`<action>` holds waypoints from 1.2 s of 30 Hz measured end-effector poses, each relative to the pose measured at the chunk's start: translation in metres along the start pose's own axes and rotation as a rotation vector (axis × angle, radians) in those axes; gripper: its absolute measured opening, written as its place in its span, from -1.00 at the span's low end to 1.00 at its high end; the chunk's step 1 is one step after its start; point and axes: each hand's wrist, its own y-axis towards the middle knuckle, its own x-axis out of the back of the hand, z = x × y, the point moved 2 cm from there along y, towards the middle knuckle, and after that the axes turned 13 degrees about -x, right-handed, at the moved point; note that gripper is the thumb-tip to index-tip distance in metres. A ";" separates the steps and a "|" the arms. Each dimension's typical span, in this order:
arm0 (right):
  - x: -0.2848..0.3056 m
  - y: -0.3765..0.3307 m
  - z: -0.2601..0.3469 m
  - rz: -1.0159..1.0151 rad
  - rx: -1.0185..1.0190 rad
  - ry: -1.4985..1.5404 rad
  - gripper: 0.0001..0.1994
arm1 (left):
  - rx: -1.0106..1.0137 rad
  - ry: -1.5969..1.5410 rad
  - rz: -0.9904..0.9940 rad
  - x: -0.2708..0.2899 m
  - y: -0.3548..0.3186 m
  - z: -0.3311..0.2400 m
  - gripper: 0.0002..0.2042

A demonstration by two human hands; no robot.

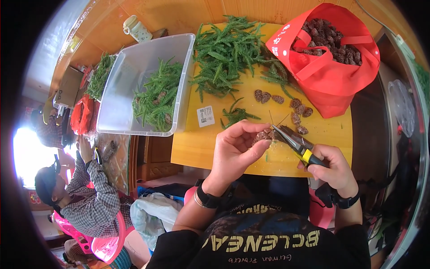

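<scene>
Between the thumb and fingers of my left hand (229, 150) is a brown pine cone (263, 136), pinched over the near part of the yellow table (201, 154). My right hand (333, 168) grips needle-nose pliers (291, 142) with black and yellow handles. Their jaws reach to the pine cone, where thin wire ends stick up; whether they bite on the wire I cannot tell. Beyond my hands lie several loose pine cones (295, 119) and a small green sprig (237, 115). A dark piece, partly hidden behind the pliers, is hard to make out.
Green artificial sprigs (228, 54) are heaped at the back. A red bag (331, 85) full of pine cones stands back right. At left is a clear plastic bin (118, 103) with more greenery, near a white label card (206, 116). A person in a checked shirt (89, 210) works farther left.
</scene>
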 end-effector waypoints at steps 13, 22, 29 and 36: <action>0.000 -0.001 0.004 0.094 -0.012 0.070 -0.74 | -0.390 0.517 0.073 -0.004 0.002 -0.006 -0.73; -0.003 -0.004 0.006 0.170 0.004 0.138 -0.84 | 0.055 -0.061 0.010 0.004 -0.001 0.003 -0.78; -0.004 -0.004 0.006 0.159 0.002 0.113 -0.82 | 0.122 -0.204 -0.002 0.004 0.001 0.007 -0.77; -0.005 -0.003 0.007 0.155 0.007 0.113 -0.82 | 0.210 -0.301 -0.029 0.005 0.001 0.008 -0.77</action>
